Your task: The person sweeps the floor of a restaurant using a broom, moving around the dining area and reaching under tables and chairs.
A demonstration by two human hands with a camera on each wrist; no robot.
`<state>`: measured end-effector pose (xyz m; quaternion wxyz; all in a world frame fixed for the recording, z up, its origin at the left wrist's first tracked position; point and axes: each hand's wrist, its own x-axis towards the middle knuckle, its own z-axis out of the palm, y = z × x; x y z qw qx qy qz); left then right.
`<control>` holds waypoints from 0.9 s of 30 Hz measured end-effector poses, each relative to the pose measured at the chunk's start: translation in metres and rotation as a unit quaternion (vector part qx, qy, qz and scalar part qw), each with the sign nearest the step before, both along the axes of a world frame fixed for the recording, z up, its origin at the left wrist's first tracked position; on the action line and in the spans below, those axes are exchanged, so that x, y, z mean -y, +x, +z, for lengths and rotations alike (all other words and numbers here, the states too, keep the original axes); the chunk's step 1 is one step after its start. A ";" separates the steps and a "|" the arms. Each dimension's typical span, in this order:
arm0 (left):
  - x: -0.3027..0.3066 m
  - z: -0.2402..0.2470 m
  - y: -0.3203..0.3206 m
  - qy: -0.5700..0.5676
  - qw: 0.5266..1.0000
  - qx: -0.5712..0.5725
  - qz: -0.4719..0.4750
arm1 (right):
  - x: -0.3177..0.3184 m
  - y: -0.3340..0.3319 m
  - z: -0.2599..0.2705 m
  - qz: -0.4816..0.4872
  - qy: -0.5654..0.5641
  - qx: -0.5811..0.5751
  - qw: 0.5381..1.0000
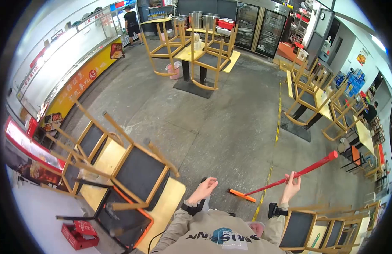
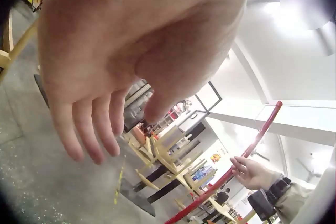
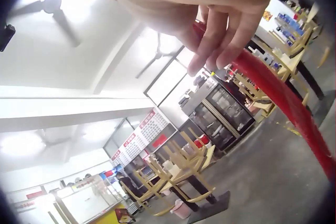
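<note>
My right hand point(image 1: 291, 189) grips the long red handle point(image 1: 306, 170) of a broom, its fingers curled around the shaft in the right wrist view. The handle slants down to the left, ending in a narrow orange broom head point(image 1: 241, 195) on the grey floor. In front of my body, to the left of the broom, my left hand point(image 1: 202, 190) holds nothing. Its fingers hang loose and slightly bent in the left wrist view, apart from the handle.
At left, upturned chairs point(image 1: 141, 173) rest on a wooden table point(image 1: 172, 192). More chairs sit on tables ahead and at right. A pink bucket point(image 1: 174, 71) stands under the far table. Yellow-black tape point(image 1: 278, 122) runs along the floor. A person point(image 1: 131, 23) stands far left.
</note>
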<state>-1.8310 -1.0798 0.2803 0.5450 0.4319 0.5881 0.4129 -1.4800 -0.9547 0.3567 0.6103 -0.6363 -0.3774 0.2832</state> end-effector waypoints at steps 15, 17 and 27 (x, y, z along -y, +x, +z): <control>-0.415 0.061 -0.045 0.079 0.991 -0.010 -0.108 | -0.205 -0.010 -0.066 -0.109 -0.111 0.048 0.987; -0.442 0.028 -0.033 0.049 0.991 0.033 -0.123 | -0.249 -0.002 -0.067 -0.099 -0.098 0.008 0.990; -0.672 0.001 0.027 -0.073 0.982 0.022 -0.173 | -0.548 -0.022 -0.037 0.060 -0.092 -0.123 0.986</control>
